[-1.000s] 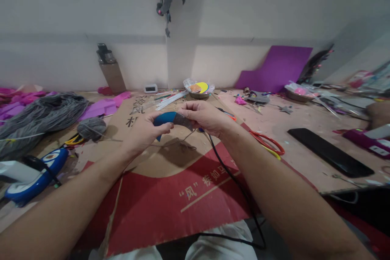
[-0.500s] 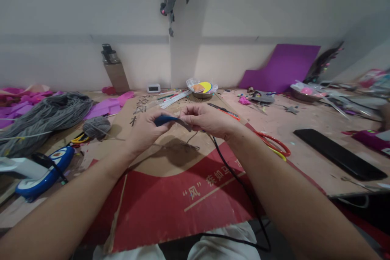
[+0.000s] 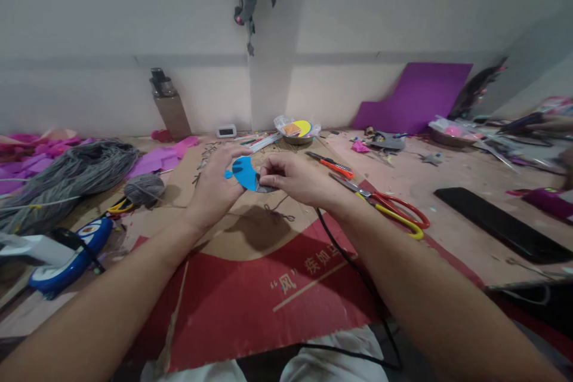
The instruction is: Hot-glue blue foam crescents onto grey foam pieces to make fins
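Note:
A flat blue crescent-shaped cutout [image 3: 246, 174] with dark marks is held above the cardboard, its right end covered in grey yarn. My left hand [image 3: 220, 179] grips its left side, thumb below and fingers behind. At the grey-covered end, my right hand [image 3: 289, 178] is closed in a pinch, fingertips against the yarn. A loose strand of grey yarn [image 3: 280, 210] trails below onto the cardboard sheet [image 3: 250, 304]. Just right of my right hand lie an orange utility knife [image 3: 333, 166] and scissors [image 3: 398, 206] with red and yellow handles.
A grey yarn ball [image 3: 143, 190], a yarn skein [image 3: 85, 176] and a blue-and-white device [image 3: 74, 256] occupy the left. A black slab [image 3: 501, 224] lies right. A bowl [image 3: 298, 138] stands behind my hands, and a black cable [image 3: 353, 268] crosses the cardboard.
The blue cutout has turned from nearly edge-on to showing its flat face. My left hand's fingers have opened out somewhat around it; my right hand stays at the yarn-covered end.

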Tool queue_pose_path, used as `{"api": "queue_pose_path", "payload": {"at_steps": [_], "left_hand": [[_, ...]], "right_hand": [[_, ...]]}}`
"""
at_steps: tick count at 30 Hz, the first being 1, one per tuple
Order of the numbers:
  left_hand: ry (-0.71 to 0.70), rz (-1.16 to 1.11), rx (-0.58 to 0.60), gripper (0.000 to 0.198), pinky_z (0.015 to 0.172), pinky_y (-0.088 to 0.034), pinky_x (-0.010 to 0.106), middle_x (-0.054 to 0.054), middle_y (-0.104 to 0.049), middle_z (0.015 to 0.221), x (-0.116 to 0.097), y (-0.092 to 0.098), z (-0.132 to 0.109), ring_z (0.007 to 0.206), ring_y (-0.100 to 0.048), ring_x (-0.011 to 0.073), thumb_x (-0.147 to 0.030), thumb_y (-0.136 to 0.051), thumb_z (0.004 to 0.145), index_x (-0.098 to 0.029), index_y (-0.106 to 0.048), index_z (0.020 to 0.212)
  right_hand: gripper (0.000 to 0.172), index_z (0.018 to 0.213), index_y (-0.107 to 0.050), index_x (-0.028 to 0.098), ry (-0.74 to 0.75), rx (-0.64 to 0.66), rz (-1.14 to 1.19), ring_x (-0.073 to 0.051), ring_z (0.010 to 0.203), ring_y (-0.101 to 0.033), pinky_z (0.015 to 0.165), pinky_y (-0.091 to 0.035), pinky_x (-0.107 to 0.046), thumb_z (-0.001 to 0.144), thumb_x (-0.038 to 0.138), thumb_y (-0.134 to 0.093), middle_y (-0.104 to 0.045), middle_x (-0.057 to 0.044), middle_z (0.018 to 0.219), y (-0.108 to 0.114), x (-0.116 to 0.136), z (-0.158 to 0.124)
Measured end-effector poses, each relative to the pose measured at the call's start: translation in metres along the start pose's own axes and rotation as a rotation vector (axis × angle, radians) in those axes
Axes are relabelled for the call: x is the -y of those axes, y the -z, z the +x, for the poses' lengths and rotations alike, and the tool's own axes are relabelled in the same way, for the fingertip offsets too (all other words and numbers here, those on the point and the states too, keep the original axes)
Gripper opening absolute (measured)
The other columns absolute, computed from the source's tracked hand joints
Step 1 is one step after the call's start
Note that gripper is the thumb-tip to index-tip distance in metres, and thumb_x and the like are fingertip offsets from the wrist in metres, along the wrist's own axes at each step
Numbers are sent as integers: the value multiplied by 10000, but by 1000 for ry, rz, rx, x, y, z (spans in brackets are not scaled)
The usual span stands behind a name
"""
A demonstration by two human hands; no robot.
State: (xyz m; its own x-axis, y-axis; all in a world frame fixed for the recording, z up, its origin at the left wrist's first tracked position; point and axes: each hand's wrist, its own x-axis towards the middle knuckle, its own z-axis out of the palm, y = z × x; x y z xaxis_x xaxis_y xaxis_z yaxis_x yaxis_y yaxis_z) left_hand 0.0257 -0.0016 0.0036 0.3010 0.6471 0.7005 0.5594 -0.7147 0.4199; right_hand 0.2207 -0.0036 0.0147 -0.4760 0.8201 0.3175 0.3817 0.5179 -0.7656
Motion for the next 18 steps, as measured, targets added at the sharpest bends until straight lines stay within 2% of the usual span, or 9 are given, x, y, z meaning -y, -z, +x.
{"api": "queue_pose_path", "payload": {"at_steps": [3, 5, 7, 9, 11, 14, 18], "left_hand": [[55, 36, 17, 602, 930, -466, 396, 77, -602, 1271, 8, -3, 1, 1159, -541, 259, -124, -729, 642, -251, -582, 1213], [184, -26, 19, 609, 886, -477, 401, 90, -610, 1230, 13, -5, 1, 1105, -562, 262, -148, -746, 620, -236, -576, 1199], [390, -210, 53, 449, 821, -489, 385, 95, -653, 1083, 14, -7, 0, 979, -606, 237, -221, -727, 668, -198, -605, 1099], [581, -497, 172, 247, 759, -487, 349, 82, -673, 923, 11, -8, 0, 842, -623, 196, -295, -672, 737, -168, -636, 947], [696, -760, 294, 180, 729, -479, 318, 74, -680, 842, 4, -8, 0, 768, -620, 165, -315, -669, 741, -154, -656, 822], [751, -914, 312, 168, 727, -472, 294, 67, -688, 814, -6, -8, -1, 758, -620, 150, -271, -749, 659, -147, -685, 753], [706, -891, 269, 211, 701, -457, 271, 36, -659, 757, -5, -11, -3, 721, -590, 130, -332, -787, 675, -160, -703, 763]], "right_hand": [[98, 762, -564, 185, -27, -72, -110, -132, 696, -498, 636, -355, -269, 835, 249, -581, -575, 11, 730, -1, -3, 1], [97, 771, -561, 187, -50, -144, -129, -137, 701, -501, 639, -353, -273, 842, 251, -579, -586, 7, 739, -1, -4, 1], [110, 760, -548, 187, -65, -219, -130, -139, 704, -502, 651, -359, -277, 840, 248, -592, -593, 3, 744, -1, -3, 1], [121, 754, -540, 186, -70, -271, -145, -139, 709, -505, 668, -364, -282, 845, 243, -596, -603, -2, 753, -3, -1, 1], [117, 761, -540, 186, -68, -296, -169, -141, 714, -513, 677, -366, -284, 860, 236, -582, -613, -5, 762, -5, 4, -1], [107, 773, -535, 193, -47, -317, -197, -140, 709, -524, 677, -364, -281, 873, 218, -562, -623, -5, 769, -9, 9, -4], [114, 769, -525, 199, -31, -353, -242, -139, 682, -516, 661, -354, -281, 875, 214, -562, -616, 0, 742, -15, 8, -4]]}}
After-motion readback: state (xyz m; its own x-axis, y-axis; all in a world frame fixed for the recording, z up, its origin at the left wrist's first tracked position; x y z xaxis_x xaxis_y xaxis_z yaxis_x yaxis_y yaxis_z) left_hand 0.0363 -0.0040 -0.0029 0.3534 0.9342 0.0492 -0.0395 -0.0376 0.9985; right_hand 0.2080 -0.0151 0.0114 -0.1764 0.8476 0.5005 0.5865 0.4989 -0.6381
